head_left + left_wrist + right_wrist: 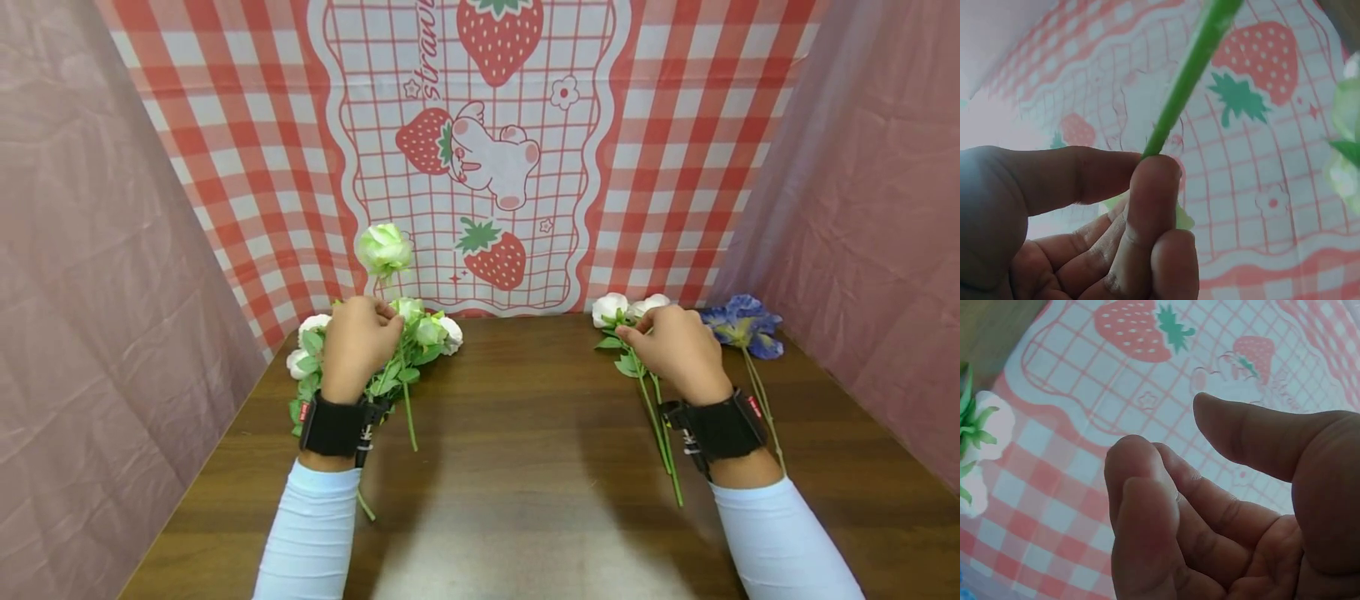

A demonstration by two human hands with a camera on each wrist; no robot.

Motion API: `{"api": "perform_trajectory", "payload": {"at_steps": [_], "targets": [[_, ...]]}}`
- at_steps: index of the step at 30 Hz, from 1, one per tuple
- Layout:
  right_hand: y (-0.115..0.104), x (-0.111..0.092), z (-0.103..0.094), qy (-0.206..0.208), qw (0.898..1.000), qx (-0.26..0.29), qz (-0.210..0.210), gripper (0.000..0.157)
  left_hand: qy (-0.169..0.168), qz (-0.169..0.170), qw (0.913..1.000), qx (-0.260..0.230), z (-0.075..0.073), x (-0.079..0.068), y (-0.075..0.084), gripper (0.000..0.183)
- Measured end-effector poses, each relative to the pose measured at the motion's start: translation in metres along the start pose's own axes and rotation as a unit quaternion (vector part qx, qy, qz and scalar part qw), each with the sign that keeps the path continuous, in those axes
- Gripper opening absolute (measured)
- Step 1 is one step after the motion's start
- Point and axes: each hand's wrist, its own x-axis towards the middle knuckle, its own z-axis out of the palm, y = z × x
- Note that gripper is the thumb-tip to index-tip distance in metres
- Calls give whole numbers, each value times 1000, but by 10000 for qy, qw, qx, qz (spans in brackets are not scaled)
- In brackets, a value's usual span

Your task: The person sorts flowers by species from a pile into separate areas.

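Observation:
My left hand (360, 346) pinches the green stem (1186, 87) of a pale green artificial rose (385, 248) between thumb and fingertips. That bloom stands upright above a pile of white and pale green roses (431, 332) on the left of the table. At the right, my right hand (681, 350) hovers over white roses (611, 309) lying with their stems toward me. Its thumb stands apart from its loosely bent fingers (1147, 519), and nothing is between them. Beyond that hand lies a purple-blue iris (742, 323), part of its stem hidden by the wrist.
A brown wooden table (510, 467) lies under both hands. Behind it hangs a red-and-white checked cloth (667, 167) with strawberry prints. Pink curtains (112, 250) flank both sides.

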Motion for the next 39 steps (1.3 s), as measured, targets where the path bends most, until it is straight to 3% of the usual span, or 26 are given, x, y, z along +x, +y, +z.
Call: {"api": "perform_trajectory", "payload": {"at_steps": [8,14,24,32,39], "targets": [[-16,-10,-2,247,9992,43,-309,37,-264,-121,9974,-660,8,-4,15,17],[-27,-15,-1,248,9982,27,-553,39,-175,90,9929,-1173,16,-8,24,15],[-45,-27,3,447,9943,-98,-962,37,-449,232,9718,-2302,25,-16,41,15],[-61,-38,12,224,9904,-16,-1364,33,-963,10,9452,-3119,39,-22,55,15],[-74,-44,23,-336,9840,487,-1681,29,-1567,181,9038,-3979,49,-27,60,12]]}}
